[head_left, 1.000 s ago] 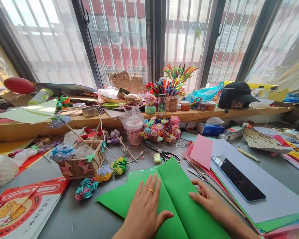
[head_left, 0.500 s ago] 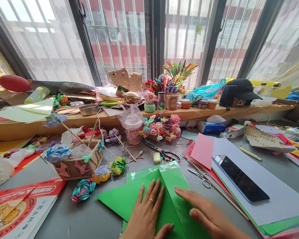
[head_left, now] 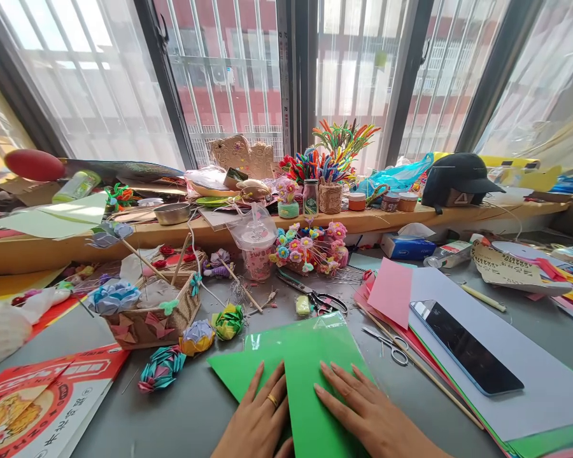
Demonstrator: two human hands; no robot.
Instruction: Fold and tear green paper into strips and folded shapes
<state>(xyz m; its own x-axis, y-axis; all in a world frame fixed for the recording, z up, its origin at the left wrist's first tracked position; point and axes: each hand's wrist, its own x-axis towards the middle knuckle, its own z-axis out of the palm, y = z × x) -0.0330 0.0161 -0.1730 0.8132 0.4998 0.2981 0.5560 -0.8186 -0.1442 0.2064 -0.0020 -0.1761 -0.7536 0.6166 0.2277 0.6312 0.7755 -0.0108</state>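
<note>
A sheet of green paper (head_left: 305,394) lies folded at the table's near edge, over a clear plastic sleeve (head_left: 337,322). My left hand (head_left: 260,416) rests open on its left part, fingers spread and pointing away from me, a ring on one finger. The upright edge of a folded flap runs along that hand, and part of its thumb side is hidden beneath. My right hand (head_left: 363,407) lies open and flat on the flap, fingers stretched out. Black-handled scissors (head_left: 319,298) and small silver scissors (head_left: 391,343) lie beyond the paper and to its right.
On the left stand a decorated cardboard box (head_left: 148,324) and folded paper flowers (head_left: 162,369). To the right, a phone (head_left: 465,350) rests on a stack of coloured paper (head_left: 501,331) beside a wooden stick (head_left: 442,381). Behind are a plastic cup (head_left: 256,248) and bead-like flowers (head_left: 310,245).
The right-hand flap of the green paper has shifted left, its edge now upright beside my left hand. My right hand has moved left and flattened onto the flap. My left hand has slid slightly left and nearer.
</note>
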